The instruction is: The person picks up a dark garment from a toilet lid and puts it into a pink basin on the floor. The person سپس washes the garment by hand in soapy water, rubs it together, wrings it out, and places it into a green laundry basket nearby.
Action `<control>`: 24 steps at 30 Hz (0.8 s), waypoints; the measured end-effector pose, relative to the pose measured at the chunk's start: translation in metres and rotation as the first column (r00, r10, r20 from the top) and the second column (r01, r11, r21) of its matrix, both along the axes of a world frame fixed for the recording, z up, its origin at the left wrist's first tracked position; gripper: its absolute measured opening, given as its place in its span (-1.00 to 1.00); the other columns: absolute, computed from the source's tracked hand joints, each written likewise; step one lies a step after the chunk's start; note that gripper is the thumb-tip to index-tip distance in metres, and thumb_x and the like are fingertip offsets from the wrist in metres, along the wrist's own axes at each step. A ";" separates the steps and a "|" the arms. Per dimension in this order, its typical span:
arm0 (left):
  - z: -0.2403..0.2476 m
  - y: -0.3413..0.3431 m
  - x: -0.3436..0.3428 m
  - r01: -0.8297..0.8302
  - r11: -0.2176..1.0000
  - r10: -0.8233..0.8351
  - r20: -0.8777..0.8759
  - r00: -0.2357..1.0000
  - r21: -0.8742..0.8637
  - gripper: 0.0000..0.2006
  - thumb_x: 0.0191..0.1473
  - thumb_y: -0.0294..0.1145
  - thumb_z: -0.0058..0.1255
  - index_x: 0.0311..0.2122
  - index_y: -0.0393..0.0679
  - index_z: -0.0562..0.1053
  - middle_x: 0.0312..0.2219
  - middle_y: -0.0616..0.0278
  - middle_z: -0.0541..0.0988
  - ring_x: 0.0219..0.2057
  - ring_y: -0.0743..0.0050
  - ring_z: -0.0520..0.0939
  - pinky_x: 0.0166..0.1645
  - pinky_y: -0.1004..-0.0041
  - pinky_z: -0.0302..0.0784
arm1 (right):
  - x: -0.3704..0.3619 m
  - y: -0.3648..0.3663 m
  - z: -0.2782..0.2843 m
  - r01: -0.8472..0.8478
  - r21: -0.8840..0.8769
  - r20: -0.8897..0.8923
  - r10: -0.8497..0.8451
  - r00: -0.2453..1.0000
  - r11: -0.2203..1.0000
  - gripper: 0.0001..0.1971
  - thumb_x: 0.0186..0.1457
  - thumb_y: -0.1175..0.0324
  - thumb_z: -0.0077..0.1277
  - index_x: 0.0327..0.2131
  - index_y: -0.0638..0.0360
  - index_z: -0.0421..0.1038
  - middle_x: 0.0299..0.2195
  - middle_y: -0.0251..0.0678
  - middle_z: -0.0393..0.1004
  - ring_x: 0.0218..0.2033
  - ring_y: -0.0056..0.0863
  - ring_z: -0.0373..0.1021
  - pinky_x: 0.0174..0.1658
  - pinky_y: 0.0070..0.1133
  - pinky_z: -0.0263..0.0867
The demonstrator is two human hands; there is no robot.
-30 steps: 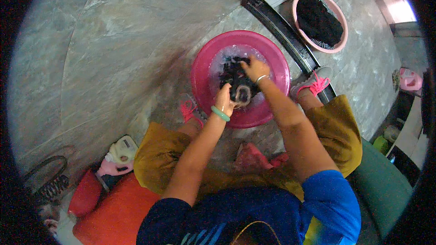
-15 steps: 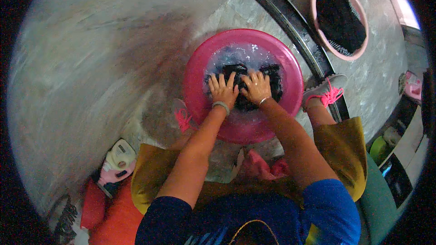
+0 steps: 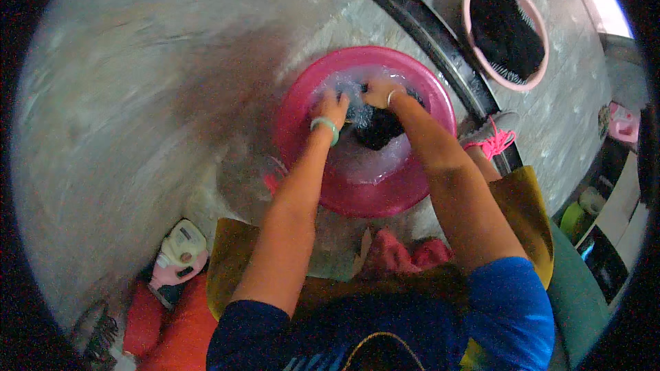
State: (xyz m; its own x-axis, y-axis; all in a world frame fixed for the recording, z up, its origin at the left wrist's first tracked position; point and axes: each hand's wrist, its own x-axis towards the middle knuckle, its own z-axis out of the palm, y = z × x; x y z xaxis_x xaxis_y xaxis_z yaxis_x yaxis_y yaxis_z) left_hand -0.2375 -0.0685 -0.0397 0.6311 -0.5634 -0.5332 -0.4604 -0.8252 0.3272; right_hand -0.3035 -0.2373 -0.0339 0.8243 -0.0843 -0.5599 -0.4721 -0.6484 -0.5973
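A pink basin (image 3: pixel 405 196) of soapy water stands in front of me, with soaked black cloth (image 3: pixel 378 130) in it. On the left side of the water is my left hand (image 3: pixel 331 107), its fingers partly hidden by water and foam. My right hand (image 3: pixel 382 93) lies at the far side of the cloth, its fingers bent and closed on the fabric. Bubbles fill the gap between both hands. Most of the cloth shows below my right wrist.
Beyond a dark floor channel (image 3: pixel 447 51), a pale pink tub (image 3: pixel 469 24) holds dark laundry. A pink-and-cream bottle (image 3: pixel 182 244) stands at the lower left beside something red (image 3: pixel 185 323). Pinkish-red cloth (image 3: pixel 395 254) lies between my legs. Another pink container (image 3: pixel 624 124) is at the far right.
Both hands were spread flat on the cloth and now have bent fingers, partly in the water. The black cloth is bunched toward the right, and more foam shows between my hands.
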 end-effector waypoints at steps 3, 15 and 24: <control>0.045 0.021 -0.029 -0.772 0.634 0.605 -0.652 0.457 0.048 -0.34 -0.04 0.10 -0.21 0.04 -0.21 0.14 -0.11 0.14 0.37 -0.10 0.18 0.38 -0.19 0.24 0.39 | -0.032 0.022 0.071 0.326 -0.028 0.061 -0.324 0.944 0.945 -0.57 -0.19 0.11 -0.01 -0.16 -0.02 0.34 -0.30 -0.16 0.43 -0.28 -0.26 0.39 -0.22 -0.41 0.28; 0.074 0.057 -0.077 -0.950 0.267 -0.694 -0.716 -0.072 -0.164 -0.59 0.00 -0.06 -0.20 -0.16 -0.16 0.34 -0.21 0.21 0.43 -0.23 0.33 0.44 -0.09 0.30 0.35 | -0.088 0.150 0.198 0.439 0.346 0.574 -0.557 0.600 0.829 -0.71 -0.28 0.26 -0.04 -0.36 0.06 0.36 -0.40 -0.17 0.43 -0.38 -0.18 0.38 -0.29 -0.37 0.30; 0.139 0.038 -0.087 -0.995 0.099 0.182 -0.983 -0.003 0.022 -0.60 0.00 -0.11 -0.15 -0.11 -0.15 0.31 -0.21 0.20 0.44 -0.22 0.30 0.48 -0.15 0.29 0.42 | -0.085 0.033 0.120 0.294 -0.252 0.441 -0.161 0.883 0.922 -0.70 -0.21 0.32 -0.04 -0.29 0.11 0.32 -0.28 -0.14 0.37 -0.23 -0.19 0.32 -0.24 -0.40 0.27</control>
